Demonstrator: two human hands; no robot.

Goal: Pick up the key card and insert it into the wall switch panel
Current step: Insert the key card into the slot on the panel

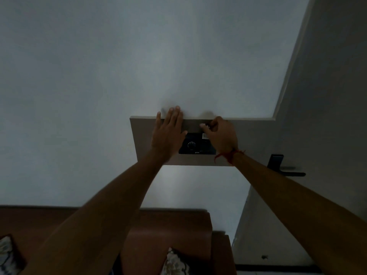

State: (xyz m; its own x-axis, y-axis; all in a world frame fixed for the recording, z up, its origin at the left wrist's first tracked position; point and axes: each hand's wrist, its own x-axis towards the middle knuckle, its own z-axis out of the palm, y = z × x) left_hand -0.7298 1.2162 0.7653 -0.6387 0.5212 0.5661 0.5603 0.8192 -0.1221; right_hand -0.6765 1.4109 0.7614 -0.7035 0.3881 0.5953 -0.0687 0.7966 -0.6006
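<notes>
A black wall switch panel [193, 146] with a round dial sits on a beige backing board [139, 135] on the white wall. My left hand [168, 132] lies flat and open against the board, just left of the panel. My right hand [220, 135] is pinched at the panel's upper right corner, fingers closed around a small pale thing that looks like the key card [205, 135]; most of it is hidden by my fingers. A red thread circles my right wrist. The room is dim.
A door [327, 116] with a dark lever handle [286, 171] stands to the right. Below the panel is a brown sofa back [168, 225] with patterned cushions [174, 262].
</notes>
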